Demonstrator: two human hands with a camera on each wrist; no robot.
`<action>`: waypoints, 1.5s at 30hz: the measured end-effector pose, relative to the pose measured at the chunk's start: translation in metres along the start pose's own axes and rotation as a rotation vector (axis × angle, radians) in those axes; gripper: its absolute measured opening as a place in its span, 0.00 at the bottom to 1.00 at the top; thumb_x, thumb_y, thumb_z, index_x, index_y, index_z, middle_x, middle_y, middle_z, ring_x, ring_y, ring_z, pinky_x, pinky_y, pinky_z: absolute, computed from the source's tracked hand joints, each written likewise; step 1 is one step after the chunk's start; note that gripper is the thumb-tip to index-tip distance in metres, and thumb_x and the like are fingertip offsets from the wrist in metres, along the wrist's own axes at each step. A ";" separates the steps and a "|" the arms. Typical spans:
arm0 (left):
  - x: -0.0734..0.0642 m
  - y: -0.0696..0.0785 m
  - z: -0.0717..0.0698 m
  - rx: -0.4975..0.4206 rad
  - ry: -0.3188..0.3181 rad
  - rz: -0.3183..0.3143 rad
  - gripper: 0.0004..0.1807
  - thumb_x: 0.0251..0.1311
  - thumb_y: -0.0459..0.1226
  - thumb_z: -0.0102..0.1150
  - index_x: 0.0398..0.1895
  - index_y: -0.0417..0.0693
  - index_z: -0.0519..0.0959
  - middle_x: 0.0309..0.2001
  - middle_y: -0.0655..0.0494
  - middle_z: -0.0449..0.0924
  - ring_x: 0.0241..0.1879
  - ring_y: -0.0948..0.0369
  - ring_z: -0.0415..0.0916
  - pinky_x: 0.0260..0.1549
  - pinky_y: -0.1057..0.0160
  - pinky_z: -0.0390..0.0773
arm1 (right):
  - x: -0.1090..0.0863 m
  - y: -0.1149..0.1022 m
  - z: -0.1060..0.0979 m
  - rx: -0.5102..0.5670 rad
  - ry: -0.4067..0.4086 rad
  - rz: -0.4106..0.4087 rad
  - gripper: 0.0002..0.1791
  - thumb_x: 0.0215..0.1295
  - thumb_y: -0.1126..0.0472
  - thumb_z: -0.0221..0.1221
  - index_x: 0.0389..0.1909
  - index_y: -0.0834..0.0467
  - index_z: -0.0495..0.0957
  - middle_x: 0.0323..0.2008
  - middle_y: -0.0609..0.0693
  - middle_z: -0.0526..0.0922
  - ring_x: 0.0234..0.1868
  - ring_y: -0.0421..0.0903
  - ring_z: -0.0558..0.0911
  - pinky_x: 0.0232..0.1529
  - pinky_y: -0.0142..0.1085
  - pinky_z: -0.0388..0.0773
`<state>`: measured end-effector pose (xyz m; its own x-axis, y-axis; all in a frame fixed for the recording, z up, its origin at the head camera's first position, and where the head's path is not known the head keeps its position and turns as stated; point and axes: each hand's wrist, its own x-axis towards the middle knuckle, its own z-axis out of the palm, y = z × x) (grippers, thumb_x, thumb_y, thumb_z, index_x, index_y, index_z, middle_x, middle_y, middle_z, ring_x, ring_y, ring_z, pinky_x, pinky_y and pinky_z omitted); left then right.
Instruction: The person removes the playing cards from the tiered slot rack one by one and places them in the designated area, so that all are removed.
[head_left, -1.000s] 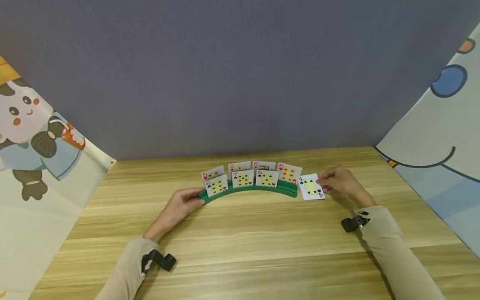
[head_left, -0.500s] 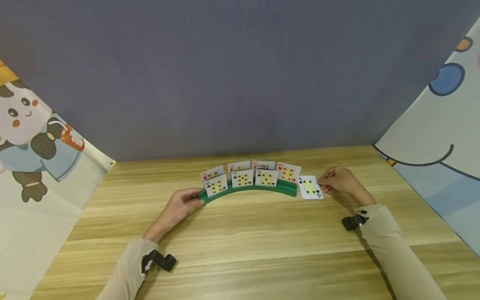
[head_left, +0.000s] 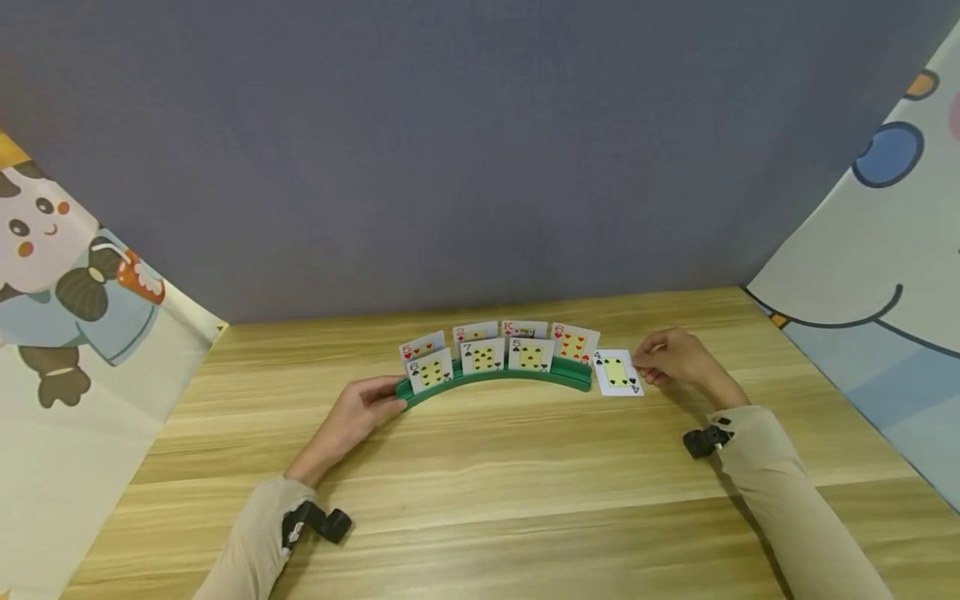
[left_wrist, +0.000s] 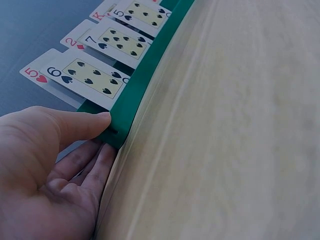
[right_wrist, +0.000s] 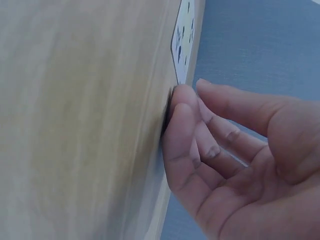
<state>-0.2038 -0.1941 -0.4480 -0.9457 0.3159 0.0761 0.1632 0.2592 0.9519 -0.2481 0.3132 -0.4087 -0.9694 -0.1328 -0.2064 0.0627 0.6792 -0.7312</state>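
Observation:
My left hand (head_left: 358,417) pinches the left end of a curved green card holder (head_left: 573,375), its thumb on top in the left wrist view. In the holder's front row stand the six of spades (head_left: 430,372), seven of spades (head_left: 482,357) and five of spades (head_left: 531,355). Behind them are the five of hearts (head_left: 422,343), two of diamonds (head_left: 475,332), king of diamonds (head_left: 525,328) and six of hearts (head_left: 576,342). A four of spades (head_left: 617,372) lies face up beside the holder's right end. At that card's right edge is my right hand (head_left: 678,362), fingers loosely bent, thumb apart from them.
The wood-grain table (head_left: 480,483) extends in front of the holder. A grey panel (head_left: 480,167) rises behind it, and printed panels flank both sides. A black wrist camera (head_left: 326,523) sits on the left sleeve, another camera (head_left: 701,443) on the right.
The right fingers overlapped the four of spades' right side a second ago; now they are at its edge. That card has shifted slightly left. The left hand keeps its hold on the holder.

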 end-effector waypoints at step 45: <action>0.000 -0.001 0.000 -0.026 0.005 0.007 0.21 0.64 0.30 0.63 0.61 0.34 0.77 0.56 0.35 0.79 0.54 0.46 0.79 0.47 0.68 0.80 | -0.052 -0.097 0.014 0.006 0.516 -0.424 0.10 0.69 0.57 0.63 0.44 0.59 0.86 0.40 0.54 0.88 0.37 0.31 0.81 0.39 0.20 0.76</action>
<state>-0.2039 -0.1947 -0.4492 -0.9460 0.3131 0.0838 0.1622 0.2335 0.9587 -0.2011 0.2440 -0.3356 -0.8995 -0.0237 0.4363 -0.3487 0.6405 -0.6842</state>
